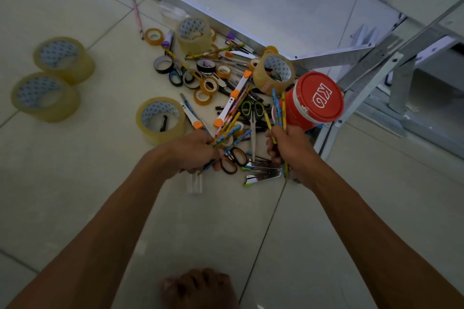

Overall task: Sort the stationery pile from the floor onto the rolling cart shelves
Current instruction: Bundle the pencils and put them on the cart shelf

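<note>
The floor tiles [75,183] under me look glossy and smooth. The big tape rolls [64,59] are clear, shiny plastic film, the red tub [317,98] glossy plastic (its rim scuffed white), the cart frame [364,75] matt grey metal, the staplers [263,174] bright metal.

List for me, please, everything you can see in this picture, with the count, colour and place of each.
large tape rolls: five, clear yellowish; two far left, one centre left, two in the pile.
small tape rolls: several, amber and black, mid pile.
scissors: several pairs; green-handled in mid pile, orange-and-black near the left hand.
box cutters: a few, white with orange ends, mid pile.
red tub: one, white lettering on lid, right of pile.
loose pencil: one, pink, top left.
cart frame: white metal, top right.
left hand: grips patterned pencils.
right hand: grips more pencils.
foot: one, bare, bottom edge.
</note>
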